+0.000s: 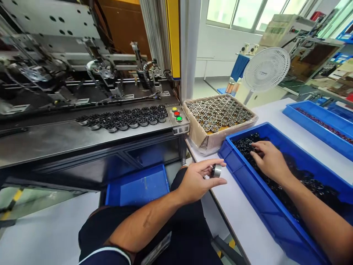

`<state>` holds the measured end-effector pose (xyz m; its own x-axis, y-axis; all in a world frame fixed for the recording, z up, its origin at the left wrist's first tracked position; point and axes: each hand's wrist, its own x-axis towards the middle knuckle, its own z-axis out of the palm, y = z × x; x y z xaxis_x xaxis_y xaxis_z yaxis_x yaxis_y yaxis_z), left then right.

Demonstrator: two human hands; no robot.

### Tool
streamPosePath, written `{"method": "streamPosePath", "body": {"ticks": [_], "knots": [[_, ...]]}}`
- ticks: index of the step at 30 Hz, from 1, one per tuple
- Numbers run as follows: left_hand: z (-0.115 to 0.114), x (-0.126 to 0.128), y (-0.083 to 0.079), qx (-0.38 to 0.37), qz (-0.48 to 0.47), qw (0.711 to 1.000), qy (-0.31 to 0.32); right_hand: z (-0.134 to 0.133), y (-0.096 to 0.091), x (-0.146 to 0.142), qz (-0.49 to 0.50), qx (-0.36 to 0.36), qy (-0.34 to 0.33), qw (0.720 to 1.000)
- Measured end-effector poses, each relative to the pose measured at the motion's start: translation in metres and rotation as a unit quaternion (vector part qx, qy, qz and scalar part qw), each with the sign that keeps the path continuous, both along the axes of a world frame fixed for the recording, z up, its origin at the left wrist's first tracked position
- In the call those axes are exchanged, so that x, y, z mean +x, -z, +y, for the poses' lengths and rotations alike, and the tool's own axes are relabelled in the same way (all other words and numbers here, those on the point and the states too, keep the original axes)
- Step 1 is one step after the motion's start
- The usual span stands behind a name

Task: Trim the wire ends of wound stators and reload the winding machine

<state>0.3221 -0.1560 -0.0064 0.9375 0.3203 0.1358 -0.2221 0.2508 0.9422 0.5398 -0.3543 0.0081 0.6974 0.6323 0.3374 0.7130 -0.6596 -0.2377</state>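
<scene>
My left hand (200,180) is closed on a short silver metal ring with a black insert (216,170), held between thumb and fingers beside the bin. Inside the long blue bin (239,180), my right hand (268,160) reaches among many small black plastic parts (245,145). Its thumb and forefinger come close together at the heap; whether a part is between them is too small to make out. Rows of similar metal rings with black inserts (132,119) stand on the machine's steel ledge to the left.
A plastic-lined carton (202,141) of metal cores stands behind the bin. A button panel (178,117) sits at the ledge's end. Farther right is a blue tray (292,114) of small reddish parts. A white fan (266,70) stands behind. Below the ledge is an open blue drawer-like tray (138,187).
</scene>
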Motion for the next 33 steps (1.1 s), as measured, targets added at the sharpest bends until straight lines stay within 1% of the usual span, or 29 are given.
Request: {"method": "streamPosePath", "body": {"ticks": [2,4,6,9,12,15,18,20,21,22,24,26,27,29,30,31,33], "knots": [[-0.001,0.000,0.002,-0.033,0.017,0.999,-0.004,0.001,0.011,0.009,0.025,-0.039,-0.008,0.999],[0.000,-0.002,0.003,-0.047,0.035,0.998,0.000,-0.001,0.019,0.019,0.047,-0.065,-0.013,0.997],[0.002,-0.006,0.003,-0.062,0.039,0.997,0.013,-0.004,0.021,0.026,0.061,-0.083,-0.015,0.995],[0.003,-0.011,0.001,-0.090,0.033,0.995,0.030,-0.007,0.021,0.029,0.073,-0.102,-0.011,0.992],[0.001,-0.014,-0.002,-0.089,0.027,0.995,0.046,-0.007,0.022,0.027,0.078,-0.117,-0.014,0.990],[0.000,-0.016,-0.006,-0.062,0.027,0.996,0.050,-0.009,0.024,0.028,0.070,-0.132,-0.022,0.989],[0.001,-0.019,-0.009,-0.050,0.031,0.997,0.047,-0.013,0.017,0.033,0.059,-0.143,-0.026,0.988],[0.002,-0.020,-0.009,-0.066,0.027,0.996,0.052,-0.015,0.003,0.028,0.031,-0.136,-0.025,0.990],[0.002,-0.021,-0.009,-0.079,0.023,0.995,0.056,-0.014,-0.006,0.020,0.001,-0.114,-0.026,0.993],[0.002,-0.021,-0.008,-0.093,0.020,0.994,0.060,-0.012,-0.016,0.008,-0.035,-0.077,-0.032,0.996],[0.000,-0.019,-0.006,-0.119,0.022,0.990,0.070,-0.004,-0.034,-0.029,-0.104,0.040,-0.066,0.992],[-0.003,-0.016,-0.004,-0.149,0.030,0.984,0.092,0.005,-0.045,-0.073,-0.105,0.147,-0.135,0.974],[-0.005,-0.014,-0.004,-0.166,0.032,0.980,0.108,0.009,-0.048,-0.093,-0.089,0.179,-0.189,0.961],[-0.010,-0.010,-0.004,-0.201,0.032,0.969,0.138,0.015,-0.046,-0.123,-0.051,0.204,-0.275,0.938],[-0.012,-0.009,-0.004,-0.214,0.029,0.965,0.147,0.017,-0.044,-0.132,-0.035,0.209,-0.304,0.929],[-0.014,-0.008,-0.005,-0.223,0.024,0.963,0.149,0.018,-0.041,-0.137,-0.026,0.213,-0.318,0.923],[-0.018,-0.007,-0.006,-0.226,0.010,0.964,0.141,0.018,-0.036,-0.137,-0.031,0.214,-0.329,0.919]]}}
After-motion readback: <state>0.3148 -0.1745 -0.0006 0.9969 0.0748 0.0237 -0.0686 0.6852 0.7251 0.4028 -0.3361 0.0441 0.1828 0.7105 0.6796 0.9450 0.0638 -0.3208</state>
